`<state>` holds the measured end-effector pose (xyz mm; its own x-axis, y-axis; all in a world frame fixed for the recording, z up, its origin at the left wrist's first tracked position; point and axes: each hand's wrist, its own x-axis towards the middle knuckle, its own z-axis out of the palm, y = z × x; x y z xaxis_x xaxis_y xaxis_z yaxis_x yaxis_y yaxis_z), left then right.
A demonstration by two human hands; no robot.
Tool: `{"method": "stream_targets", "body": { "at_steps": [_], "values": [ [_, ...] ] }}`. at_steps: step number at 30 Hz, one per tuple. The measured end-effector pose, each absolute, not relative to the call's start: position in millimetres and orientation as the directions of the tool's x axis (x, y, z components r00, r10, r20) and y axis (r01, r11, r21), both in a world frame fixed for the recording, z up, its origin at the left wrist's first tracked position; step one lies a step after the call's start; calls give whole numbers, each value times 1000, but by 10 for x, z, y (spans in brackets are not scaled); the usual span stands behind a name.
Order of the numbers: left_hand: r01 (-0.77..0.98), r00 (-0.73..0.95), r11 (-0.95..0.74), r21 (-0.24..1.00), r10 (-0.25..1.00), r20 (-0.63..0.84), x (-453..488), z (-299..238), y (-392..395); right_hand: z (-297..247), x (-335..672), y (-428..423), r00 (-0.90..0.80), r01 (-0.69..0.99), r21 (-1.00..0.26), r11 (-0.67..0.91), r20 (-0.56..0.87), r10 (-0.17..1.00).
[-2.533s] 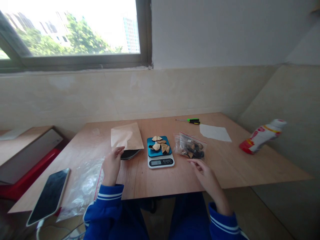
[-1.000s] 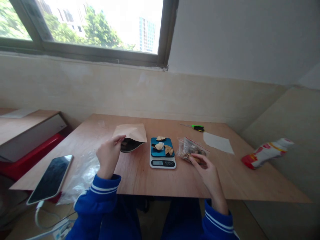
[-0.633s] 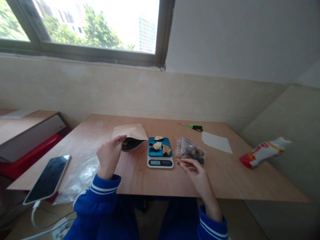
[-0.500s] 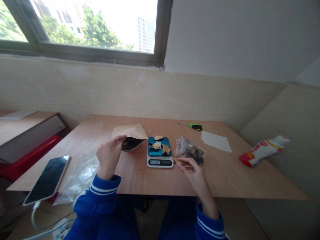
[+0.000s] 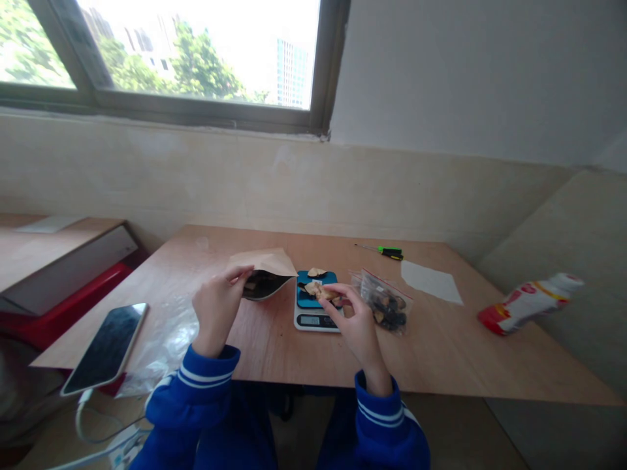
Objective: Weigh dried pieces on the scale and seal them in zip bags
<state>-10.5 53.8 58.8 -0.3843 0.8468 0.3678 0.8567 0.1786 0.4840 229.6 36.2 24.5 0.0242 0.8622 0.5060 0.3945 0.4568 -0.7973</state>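
Observation:
A small scale (image 5: 313, 319) with a blue top stands mid-table and carries a few tan dried slices (image 5: 316, 272). My right hand (image 5: 353, 322) hovers over its right side, fingers pinched on a tan slice (image 5: 324, 292). My left hand (image 5: 219, 305) grips the lip of a brown paper pouch (image 5: 264, 262) lying open-mouthed just left of the scale, with dark contents showing inside. A clear zip bag (image 5: 385, 303) of dark and tan pieces lies to the right of the scale.
A phone (image 5: 106, 346) lies on crumpled clear plastic (image 5: 164, 339) at the table's left front edge. A green-handled screwdriver (image 5: 386, 251) and a white paper sheet (image 5: 430, 281) lie at the back right. A red-and-white bottle (image 5: 530, 302) lies at the far right.
My right hand has moved left from the zip bag to above the scale, carrying a tan slice. My left hand still holds the pouch's lip. The camera has shifted slightly.

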Motion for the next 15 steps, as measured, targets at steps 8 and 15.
{"method": "stream_targets", "body": {
  "at_steps": [8,15],
  "values": [
    [821,-397,171,544,856,331,-101,607,518,189,2288,391,103,424,-800,425,509,855],
    [814,-375,155,560,877,302,-40,664,519,350,1867,522,-73,463,-678,571,613,787]
  ]
}}
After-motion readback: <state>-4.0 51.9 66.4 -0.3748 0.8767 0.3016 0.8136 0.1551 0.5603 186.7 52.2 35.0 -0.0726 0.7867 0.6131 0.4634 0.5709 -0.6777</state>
